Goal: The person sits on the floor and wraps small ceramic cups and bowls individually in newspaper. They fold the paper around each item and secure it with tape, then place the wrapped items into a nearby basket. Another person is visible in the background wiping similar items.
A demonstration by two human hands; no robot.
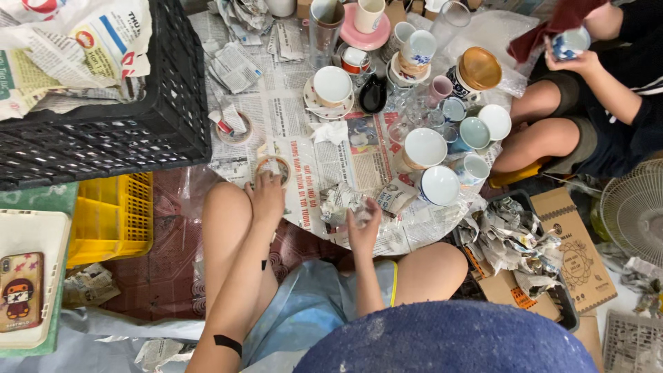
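Cups (424, 147) crowd beyond right hand (364, 231).

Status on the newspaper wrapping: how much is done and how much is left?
Done: newspaper-wrapped bundles fill the cardboard box on the right. In hand: right hand holds a piece half wrapped in newspaper, while left hand rests on a tape roll. Left: many bare cups and bowls on the newspaper-covered floor.

Even, soft light fills the floor from overhead, bright and with only faint shadows under the white glazed ceramic cups (424, 147). The clear drinking glasses (324, 27) catch small glints. Edges bow outward as through a wide lens, and the blue rounded cloth (449, 338) nearest blurs.
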